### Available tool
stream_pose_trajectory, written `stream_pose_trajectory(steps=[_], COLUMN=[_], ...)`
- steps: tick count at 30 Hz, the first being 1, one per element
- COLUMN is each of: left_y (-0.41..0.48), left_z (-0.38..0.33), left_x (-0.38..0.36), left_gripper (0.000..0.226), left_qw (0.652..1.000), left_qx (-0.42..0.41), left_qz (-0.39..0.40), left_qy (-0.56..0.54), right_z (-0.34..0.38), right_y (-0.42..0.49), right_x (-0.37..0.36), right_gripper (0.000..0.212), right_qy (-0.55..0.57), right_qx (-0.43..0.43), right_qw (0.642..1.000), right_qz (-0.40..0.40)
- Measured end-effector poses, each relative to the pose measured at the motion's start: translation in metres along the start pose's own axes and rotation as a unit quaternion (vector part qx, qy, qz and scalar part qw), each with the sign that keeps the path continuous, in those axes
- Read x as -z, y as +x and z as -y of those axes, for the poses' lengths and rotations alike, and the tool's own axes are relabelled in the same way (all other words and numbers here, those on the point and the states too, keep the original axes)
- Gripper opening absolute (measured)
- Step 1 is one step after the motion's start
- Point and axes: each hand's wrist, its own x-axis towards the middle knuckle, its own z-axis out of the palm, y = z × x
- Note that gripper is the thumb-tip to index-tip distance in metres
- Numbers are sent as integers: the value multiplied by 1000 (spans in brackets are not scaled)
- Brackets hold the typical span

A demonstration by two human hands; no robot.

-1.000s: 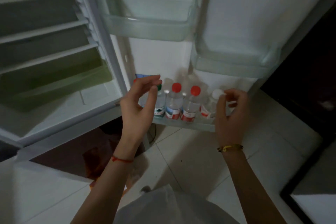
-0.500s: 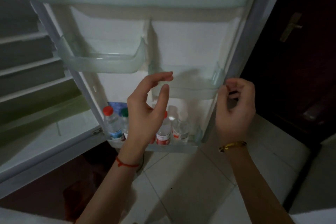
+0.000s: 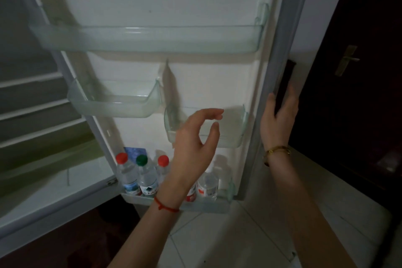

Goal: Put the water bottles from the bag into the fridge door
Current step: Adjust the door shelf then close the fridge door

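Note:
The fridge door (image 3: 208, 85) stands open in front of me. Its bottom shelf (image 3: 208, 205) holds several water bottles: a red-capped one (image 3: 127, 173), a green-capped one (image 3: 146, 175), another red-capped one (image 3: 162, 164) and a white-capped one (image 3: 208, 180). My left hand (image 3: 195, 143) hovers open in front of the lower door shelves, hiding part of the row. My right hand (image 3: 277, 119) grips the door's outer edge at the dark handle (image 3: 283, 80). The bag is out of view.
Empty clear shelves sit on the door: a wide top one (image 3: 148, 38), a small left one (image 3: 115, 104) and a small right one (image 3: 235, 135). The fridge interior (image 3: 32, 128) lies left. A dark room door (image 3: 356, 93) stands right; tiled floor (image 3: 228, 241) below.
The view rose from the bottom shelf to the whole door. My right hand moved up and right and closed on the door's edge. My left hand lifted away from the bottles.

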Motion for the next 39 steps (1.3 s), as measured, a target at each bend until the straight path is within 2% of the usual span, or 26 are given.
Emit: stream_pose_trajectory(steps=[6,12,26,36,39], left_y=[-8,-11,-34,-87,-107], left_z=[5,3,-28,-65,-77], left_x=[-14,-18,-13,19,29], left_gripper=[25,27,25,29,34], left_qw=[999,998,999,999,1000], left_qx=[19,30,20,15,16], left_qz=[23,13,22,29,18], left_qy=[32,45,31,23,18], right_z=[-11,-16,-14,20,35], right_y=[14,17,-8,-73,-100], right_x=[-9,-8,15,51,68], right_gripper=[52,49,63,62,64], right_qy=[42,78,72,62,67], right_qx=[-58,-66,-55,-23,-13], right_qw=[996,993,994,997,997], right_qz=[58,60,57,27,38])
